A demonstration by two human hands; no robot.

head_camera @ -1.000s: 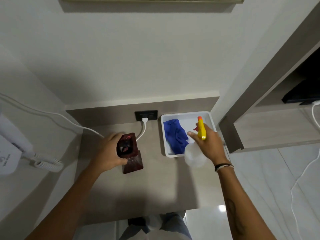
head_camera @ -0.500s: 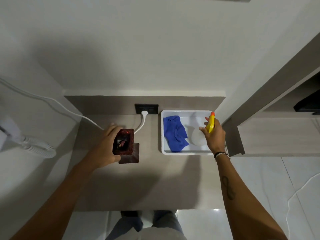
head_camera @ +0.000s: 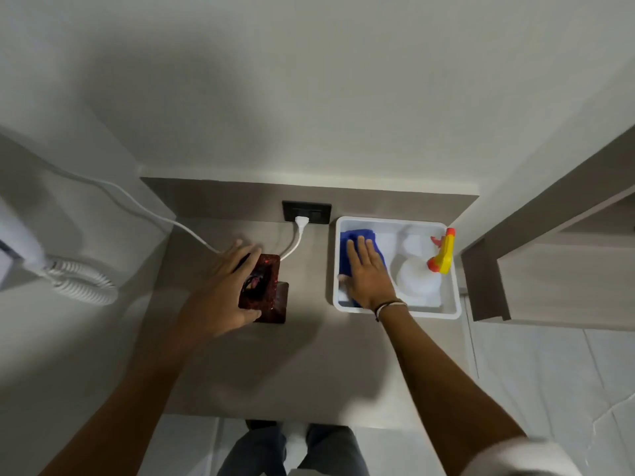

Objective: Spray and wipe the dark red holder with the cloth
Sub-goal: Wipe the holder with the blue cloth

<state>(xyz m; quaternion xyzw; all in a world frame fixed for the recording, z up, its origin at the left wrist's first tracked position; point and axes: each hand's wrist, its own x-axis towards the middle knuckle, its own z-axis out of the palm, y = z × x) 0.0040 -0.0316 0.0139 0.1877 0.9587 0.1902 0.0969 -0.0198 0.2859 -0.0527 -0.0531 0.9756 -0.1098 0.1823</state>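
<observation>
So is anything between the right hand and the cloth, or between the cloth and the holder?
Nothing visible. The right hand lies flat on the blue cloth in the white tray. From there to the dark red holder, gripped by the left hand, only bare countertop shows.

Counter (head_camera: 309, 365) bears dark red holder (head_camera: 271, 304) (left), white tray (head_camera: 450, 310).

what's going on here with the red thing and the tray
A person is cleaning at a small counter. Their left hand grips the dark red holder standing on it. Their right hand lies flat on the blue cloth inside the white tray, not yet lifting it. The spray bottle rests in the tray beside the cloth.
</observation>
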